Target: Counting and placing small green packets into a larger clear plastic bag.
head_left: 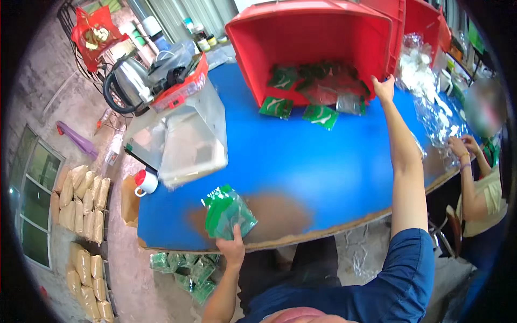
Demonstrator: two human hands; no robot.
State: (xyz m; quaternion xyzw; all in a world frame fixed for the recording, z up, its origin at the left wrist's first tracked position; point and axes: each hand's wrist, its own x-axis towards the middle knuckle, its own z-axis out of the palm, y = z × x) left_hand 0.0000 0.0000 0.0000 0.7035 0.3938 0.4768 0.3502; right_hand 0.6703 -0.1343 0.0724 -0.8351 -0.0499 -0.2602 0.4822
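Observation:
Near the table's front edge, my left hand (231,248) is closed on a stack of clear plastic packets (230,212) with green ends, its thumb on top. With the arm stretched far forward, my right hand (383,89) grips the right rim of a large red bin (312,32). The bin lies tipped, its mouth facing me. Inside it is a heap of green and clear packets (328,75), somewhat blurred. Two green packets with a white curved mark, one of them this packet (321,116), lie at the bin's lip.
To the left stand a clear plastic box (194,140), a red-and-white mug (146,183) and an electric kettle (129,83). More green packets (188,272) lie below the table edge. At right, another person's hands (463,148) work by clear bags (431,116).

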